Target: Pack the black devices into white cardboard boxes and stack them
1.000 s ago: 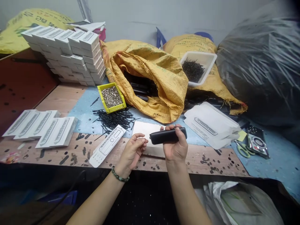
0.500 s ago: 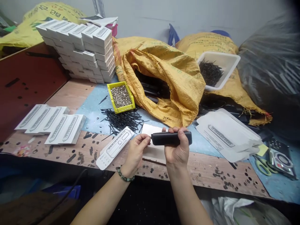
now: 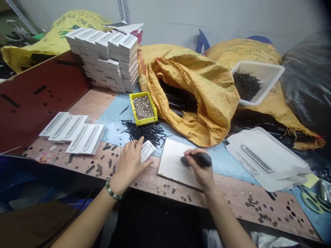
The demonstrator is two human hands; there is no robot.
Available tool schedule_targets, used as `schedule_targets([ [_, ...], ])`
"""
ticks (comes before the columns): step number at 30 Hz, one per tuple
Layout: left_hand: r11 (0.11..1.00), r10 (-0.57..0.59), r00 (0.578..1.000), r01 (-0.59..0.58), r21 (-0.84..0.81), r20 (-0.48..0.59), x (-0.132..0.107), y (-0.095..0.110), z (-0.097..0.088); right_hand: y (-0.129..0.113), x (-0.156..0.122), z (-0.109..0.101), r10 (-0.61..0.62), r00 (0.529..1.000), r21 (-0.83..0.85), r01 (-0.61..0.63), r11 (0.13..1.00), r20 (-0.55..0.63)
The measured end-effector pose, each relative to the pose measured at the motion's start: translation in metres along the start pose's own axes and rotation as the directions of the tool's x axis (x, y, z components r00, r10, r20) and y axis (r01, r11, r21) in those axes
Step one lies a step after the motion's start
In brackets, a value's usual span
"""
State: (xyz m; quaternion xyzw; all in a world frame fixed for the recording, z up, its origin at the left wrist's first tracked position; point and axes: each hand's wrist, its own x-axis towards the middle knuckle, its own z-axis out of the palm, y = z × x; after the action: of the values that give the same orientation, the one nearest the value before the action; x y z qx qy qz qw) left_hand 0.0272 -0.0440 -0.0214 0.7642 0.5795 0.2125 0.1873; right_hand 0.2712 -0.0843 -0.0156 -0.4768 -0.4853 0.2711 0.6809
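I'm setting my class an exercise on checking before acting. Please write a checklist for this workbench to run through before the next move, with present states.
1. Black case held in the right hand: ok.
2. Black case touching the white pad beneath it: cannot tell.
3. Printed card uncovered: not ok; the left hand hides much of it.
4. Small metal parts inside the yellow bin: ok.
5. Thin black rods all in a container: not ok; a heap lies loose beside the yellow bin.
6. Green-handled scissors apart from both hands: ok.
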Motion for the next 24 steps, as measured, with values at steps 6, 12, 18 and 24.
schedule_targets([
  [6,0.914,-0.156,0.987,0.128,-0.385,-0.043,0.01,-0.013,-0.023,0.008,0.009,0.009,0.343,0.931,0.294,-0.295,0.909,-0.126],
  [12,0.155,-0.274,0.959,0.113,-0.981,0.067,0.008,-0.011,-0.032,-0.041,0.033,0.039,0.538,0.832,0.703,-0.301,0.644,-0.136],
  [18,-0.098,-0.284,0.95,0.107,-0.989,0.13,-0.005,-0.009,-0.006,-0.025,0.035,0.068,0.578,0.804,0.689,-0.341,0.64,-0.138],
  [24,-0.021,-0.171,0.985,0.017,-1.0,0.02,-0.006,-0.003,0.003,-0.014,0.022,0.071,0.554,0.832,0.549,-0.475,0.688,0.025],
])
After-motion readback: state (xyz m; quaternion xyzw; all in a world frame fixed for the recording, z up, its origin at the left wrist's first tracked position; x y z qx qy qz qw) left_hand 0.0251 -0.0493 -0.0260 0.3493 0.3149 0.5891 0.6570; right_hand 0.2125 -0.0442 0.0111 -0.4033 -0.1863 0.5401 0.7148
